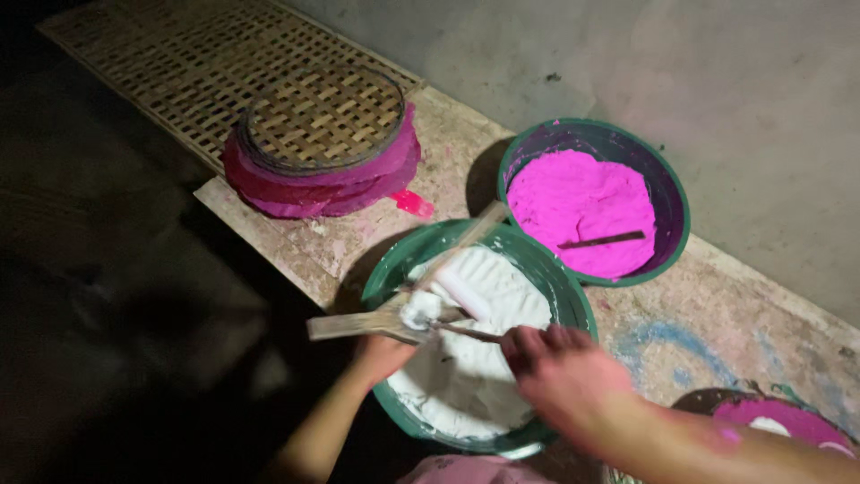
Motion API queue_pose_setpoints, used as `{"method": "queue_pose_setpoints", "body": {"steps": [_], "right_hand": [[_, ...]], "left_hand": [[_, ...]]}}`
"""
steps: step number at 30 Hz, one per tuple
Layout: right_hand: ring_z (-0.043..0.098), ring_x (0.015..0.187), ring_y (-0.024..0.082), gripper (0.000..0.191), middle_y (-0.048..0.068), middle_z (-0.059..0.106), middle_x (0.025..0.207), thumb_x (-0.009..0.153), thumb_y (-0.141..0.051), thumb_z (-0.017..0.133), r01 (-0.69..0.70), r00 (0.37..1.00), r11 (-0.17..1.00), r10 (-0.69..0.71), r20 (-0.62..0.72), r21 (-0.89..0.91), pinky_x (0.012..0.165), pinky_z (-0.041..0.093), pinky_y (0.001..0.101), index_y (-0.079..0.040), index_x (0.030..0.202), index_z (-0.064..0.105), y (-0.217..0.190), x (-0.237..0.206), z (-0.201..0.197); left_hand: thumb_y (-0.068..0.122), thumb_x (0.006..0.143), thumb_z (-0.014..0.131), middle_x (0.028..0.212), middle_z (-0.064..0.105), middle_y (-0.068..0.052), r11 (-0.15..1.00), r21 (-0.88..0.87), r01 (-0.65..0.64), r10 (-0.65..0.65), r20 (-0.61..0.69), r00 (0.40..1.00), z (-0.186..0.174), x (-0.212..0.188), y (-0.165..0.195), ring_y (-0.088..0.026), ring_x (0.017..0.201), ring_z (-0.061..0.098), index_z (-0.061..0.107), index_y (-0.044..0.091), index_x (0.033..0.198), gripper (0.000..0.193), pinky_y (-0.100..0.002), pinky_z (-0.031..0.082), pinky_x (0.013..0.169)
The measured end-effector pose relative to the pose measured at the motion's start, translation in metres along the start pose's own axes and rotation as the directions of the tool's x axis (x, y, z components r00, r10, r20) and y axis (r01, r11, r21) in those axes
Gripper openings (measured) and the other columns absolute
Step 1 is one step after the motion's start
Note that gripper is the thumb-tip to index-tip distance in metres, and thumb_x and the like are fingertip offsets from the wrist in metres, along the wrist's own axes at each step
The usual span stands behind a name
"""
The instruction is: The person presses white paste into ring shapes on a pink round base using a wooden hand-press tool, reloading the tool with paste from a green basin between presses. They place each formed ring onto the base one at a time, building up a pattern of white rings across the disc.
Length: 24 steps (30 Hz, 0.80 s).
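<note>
A craft workshop: basins of pink paste [582, 206], woven trays [324, 115].

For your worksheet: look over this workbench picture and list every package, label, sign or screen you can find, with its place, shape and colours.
None in view: no package, label, sign or screen shows.
Only unmarked containers stand on the bench:
Green round basin, front centre, holding white paste.
Green round basin, behind and to the right, holding bright pink paste.
Woven round trays with pink rims, stacked at back left.
</note>
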State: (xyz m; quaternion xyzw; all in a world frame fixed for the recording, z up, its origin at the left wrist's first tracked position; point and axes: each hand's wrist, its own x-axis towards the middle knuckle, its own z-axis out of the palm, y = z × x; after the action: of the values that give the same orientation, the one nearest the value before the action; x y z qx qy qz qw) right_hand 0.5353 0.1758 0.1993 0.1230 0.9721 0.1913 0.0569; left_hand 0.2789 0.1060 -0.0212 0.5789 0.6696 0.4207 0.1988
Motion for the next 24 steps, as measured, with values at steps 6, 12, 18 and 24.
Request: {"method": "queue_pose_setpoints", "body": {"steps": [6, 12, 18, 24], "right_hand": [[0.071, 0.082, 0.026, 0.035, 0.004, 0.065, 0.097, 0.09, -0.015, 0.054, -0.214, 0.971, 0.937, 0.174, 0.163, 0.277, 0.063, 0.058, 0.0435, -0.016, 0.124, 0.06, 0.037, 0.008, -0.019], [0.071, 0.079, 0.033, 0.043, 0.01, 0.07, 0.086, 0.081, -0.015, 0.061, -0.038, 0.989, 0.973, 0.005, 0.145, 0.227, 0.057, 0.057, 0.0447, -0.008, 0.124, 0.065, 0.02, 0.022, -0.005], [0.072, 0.076, 0.034, 0.016, 0.013, 0.07, 0.077, 0.084, -0.019, 0.064, 0.055, 0.93, 0.965, -0.142, 0.34, 0.255, 0.066, 0.057, 0.0457, -0.012, 0.077, 0.077, 0.001, 0.045, 0.011], [0.072, 0.077, 0.032, 0.029, 0.007, 0.072, 0.095, 0.092, -0.026, 0.06, -0.186, 0.967, 0.916, 0.107, 0.23, 0.356, 0.063, 0.057, 0.0475, -0.019, 0.12, 0.068, 0.062, -0.005, -0.001]], "left_hand": [[0.031, 0.089, 0.074, 0.138, 0.057, -0.015, 0.987, 0.086, -0.133, 0.139, -0.077, 0.987, -0.004, 0.011, 0.004, -0.033, 0.13, 0.053, 0.044, 0.003, 0.149, 0.073, -0.046, 0.039, 0.117], [0.035, 0.083, 0.077, 0.142, 0.056, -0.018, 0.942, 0.283, -0.182, 0.225, -0.126, 0.966, 0.01, 0.019, 0.048, -0.038, 0.13, 0.052, 0.053, 0.014, 0.136, 0.062, -0.047, 0.04, 0.111], [0.031, 0.081, 0.073, 0.138, 0.057, -0.014, 0.997, -0.013, 0.08, -0.075, 0.225, 0.971, 0.031, 0.004, 0.047, -0.031, 0.128, 0.055, 0.045, 0.012, 0.148, 0.075, -0.042, 0.043, 0.109], [0.031, 0.08, 0.08, 0.14, 0.058, -0.014, 0.998, 0.003, -0.055, 0.055, -0.021, 0.998, -0.003, 0.015, 0.04, -0.032, 0.131, 0.055, 0.049, 0.008, 0.145, 0.076, -0.041, 0.044, 0.11]]}}
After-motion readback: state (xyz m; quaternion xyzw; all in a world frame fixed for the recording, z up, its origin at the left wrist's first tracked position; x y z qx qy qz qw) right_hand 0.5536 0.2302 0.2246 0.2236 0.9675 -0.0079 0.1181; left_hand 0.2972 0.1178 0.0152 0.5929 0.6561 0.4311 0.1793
